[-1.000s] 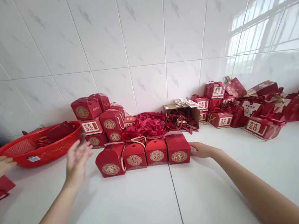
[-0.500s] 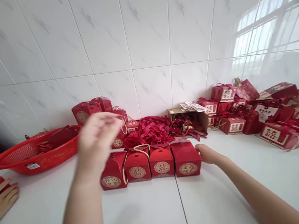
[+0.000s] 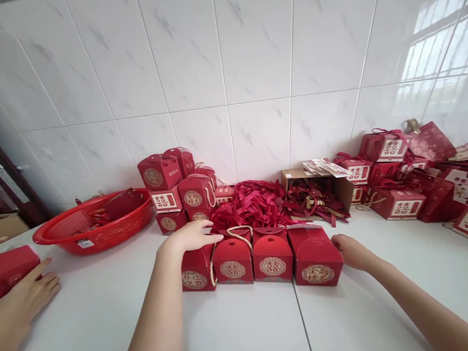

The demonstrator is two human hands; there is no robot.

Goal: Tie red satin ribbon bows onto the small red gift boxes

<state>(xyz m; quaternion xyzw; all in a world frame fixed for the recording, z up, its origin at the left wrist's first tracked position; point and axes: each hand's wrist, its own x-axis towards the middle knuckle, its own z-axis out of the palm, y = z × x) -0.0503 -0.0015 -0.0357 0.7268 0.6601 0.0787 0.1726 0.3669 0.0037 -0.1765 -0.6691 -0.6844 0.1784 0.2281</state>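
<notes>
Several red paper gift boxes stand in a row on the white table in front of me. My left hand (image 3: 193,237) rests over the top of the leftmost gift box (image 3: 194,273), thumb and fingers apart. Beside it stands a gift box with a twisted rope handle (image 3: 233,261), then another gift box (image 3: 272,254). At the right end is a gift box with a gold medallion (image 3: 316,254), turned slightly. My right hand (image 3: 351,251) is closed at its right side, with the fingertips partly hidden behind it.
Behind the row lie a heap of red ribbons (image 3: 257,203) and a cardboard box (image 3: 345,189) of dark red ties. Stacked gift boxes (image 3: 159,174) and a red plastic basket (image 3: 99,232) stand left, more boxes (image 3: 400,203) right. At far left another person's hand (image 3: 30,291) holds a red box (image 3: 3,272).
My left hand has come down from the air onto the leftmost box. The right-end box has turned a little, my right hand still at its side. The view has shifted left.
</notes>
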